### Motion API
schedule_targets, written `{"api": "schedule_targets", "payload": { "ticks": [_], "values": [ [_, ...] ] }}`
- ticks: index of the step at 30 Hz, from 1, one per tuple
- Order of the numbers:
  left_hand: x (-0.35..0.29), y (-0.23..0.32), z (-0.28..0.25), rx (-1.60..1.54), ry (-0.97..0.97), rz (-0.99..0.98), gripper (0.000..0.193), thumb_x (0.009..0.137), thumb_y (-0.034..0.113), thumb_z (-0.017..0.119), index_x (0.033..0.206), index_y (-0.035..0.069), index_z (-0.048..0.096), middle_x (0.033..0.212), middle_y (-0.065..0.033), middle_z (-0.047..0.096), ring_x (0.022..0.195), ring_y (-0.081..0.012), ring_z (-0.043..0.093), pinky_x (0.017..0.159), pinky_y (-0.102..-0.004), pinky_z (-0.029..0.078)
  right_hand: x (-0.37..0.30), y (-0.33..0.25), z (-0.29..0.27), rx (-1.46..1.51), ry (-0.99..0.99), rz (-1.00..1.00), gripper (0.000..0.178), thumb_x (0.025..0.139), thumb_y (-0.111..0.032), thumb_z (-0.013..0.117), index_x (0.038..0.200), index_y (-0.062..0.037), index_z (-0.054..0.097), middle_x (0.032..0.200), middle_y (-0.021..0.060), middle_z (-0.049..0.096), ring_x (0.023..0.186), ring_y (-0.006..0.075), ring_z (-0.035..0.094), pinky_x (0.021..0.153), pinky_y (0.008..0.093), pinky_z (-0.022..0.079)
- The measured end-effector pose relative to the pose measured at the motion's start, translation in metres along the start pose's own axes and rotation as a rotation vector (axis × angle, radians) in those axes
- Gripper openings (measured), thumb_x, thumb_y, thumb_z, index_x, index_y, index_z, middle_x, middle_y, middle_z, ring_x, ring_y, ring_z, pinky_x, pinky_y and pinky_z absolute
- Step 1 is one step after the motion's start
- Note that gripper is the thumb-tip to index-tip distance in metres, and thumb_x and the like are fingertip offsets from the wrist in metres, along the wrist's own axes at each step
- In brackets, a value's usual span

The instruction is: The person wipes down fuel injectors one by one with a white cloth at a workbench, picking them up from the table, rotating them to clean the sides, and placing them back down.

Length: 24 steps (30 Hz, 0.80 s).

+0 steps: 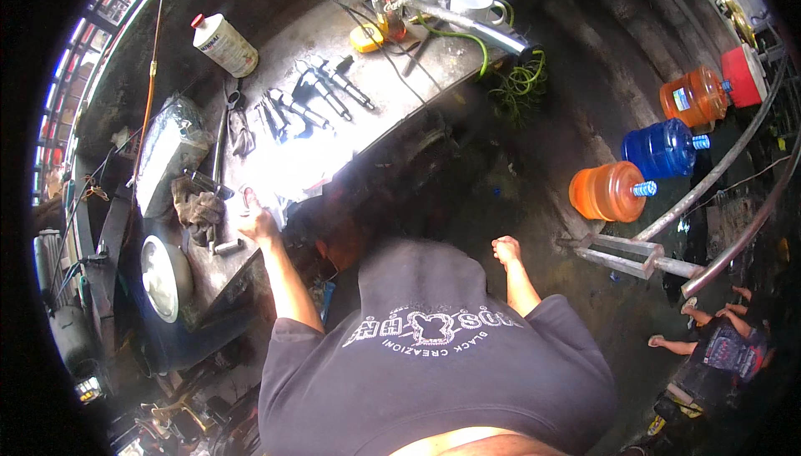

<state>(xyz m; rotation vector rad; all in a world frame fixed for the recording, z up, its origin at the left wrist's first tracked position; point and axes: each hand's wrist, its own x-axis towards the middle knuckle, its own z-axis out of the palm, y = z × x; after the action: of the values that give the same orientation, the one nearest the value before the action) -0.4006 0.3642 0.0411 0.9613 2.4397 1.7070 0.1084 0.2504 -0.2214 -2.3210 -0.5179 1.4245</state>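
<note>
My left hand (257,221) is at the near edge of the workbench (425,80), thumb raised and fingers curled, beside a glaring white sheet (288,171). Glare hides whatever its fingers may hold. Out to the right, away from the bench, my right hand (506,250) is closed in a fist with nothing visible in it. Beyond the sheet lie several slender metal parts resembling fuel injectors (324,90). A crumpled brown work glove or rag (198,208) and a small metal cylinder (226,247) lie just left of my left hand.
A white can with a red cap (225,45), a glass bottle (387,10), a yellow object (367,37) and a white mug (476,3) stand on the bench. Orange (607,191) and blue (659,150) water jugs and a metal-pipe frame (617,256) are right; another person (734,346) is lower right.
</note>
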Motion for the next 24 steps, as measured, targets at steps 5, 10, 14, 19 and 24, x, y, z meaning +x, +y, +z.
{"api": "schedule_targets", "payload": {
  "ticks": [5,10,14,19,24],
  "values": [
    [0.013,-0.016,-0.008,-0.181,-0.2,0.093,0.024,0.082,0.016,0.064,0.097,-0.002,0.064,0.092,-0.0086,0.065,0.082,-0.0175,0.06,0.075,-0.0291,0.045,-0.022,-0.082,0.036,-0.403,0.007,-0.474,0.023,0.071,-0.023,0.069,0.082,-0.0049,0.062,0.078,0.0095,0.064,0.076,0.0205,0.061,0.074,0.0346,0.049],
    [0.019,0.016,-0.013,-0.161,-0.368,-0.016,0.023,0.08,0.013,0.066,0.095,-0.004,0.062,0.092,-0.007,0.064,0.082,-0.0157,0.059,0.077,-0.0286,0.045,-0.117,-0.217,0.063,-0.121,-0.287,-0.93,0.019,0.078,-0.019,0.066,0.087,-0.0031,0.062,0.074,0.0059,0.063,0.069,0.0127,0.059,0.065,0.0272,0.048],
    [0.015,0.063,-0.011,-0.287,-0.592,-0.028,0.018,0.078,0.012,0.068,0.093,0.001,0.064,0.087,-0.0041,0.065,0.08,-0.015,0.06,0.074,-0.0281,0.046,-0.218,-0.32,0.065,0.086,-0.461,-1.144,0.017,0.08,-0.013,0.063,0.09,0.0001,0.062,0.074,0.0026,0.062,0.069,0.0078,0.056,0.063,0.0239,0.047],
    [-0.001,0.108,-0.004,0.107,-0.68,0.354,0.028,0.078,0.036,0.064,0.087,0.01,0.068,0.078,-0.0055,0.067,0.071,-0.0211,0.064,0.066,-0.0334,0.049,-0.305,-0.394,0.095,0.205,-0.68,-1.478,0.043,0.076,-0.006,0.065,0.116,0.0012,0.049,0.1,0.011,0.06,0.096,0.019,0.056,0.086,0.0307,0.044],
    [-0.019,0.125,-0.003,0.063,-0.632,0.492,0.019,0.076,0.022,0.063,0.086,0.006,0.062,0.069,-0.0099,0.062,0.058,-0.0268,0.059,0.056,-0.036,0.048,-0.342,-0.421,0.153,0.819,-1.129,-1.034,0.049,0.074,0.0,0.063,0.117,-0.001,0.041,0.084,0.0098,0.06,0.077,0.0144,0.058,0.074,0.0275,0.048]
  ]
}}
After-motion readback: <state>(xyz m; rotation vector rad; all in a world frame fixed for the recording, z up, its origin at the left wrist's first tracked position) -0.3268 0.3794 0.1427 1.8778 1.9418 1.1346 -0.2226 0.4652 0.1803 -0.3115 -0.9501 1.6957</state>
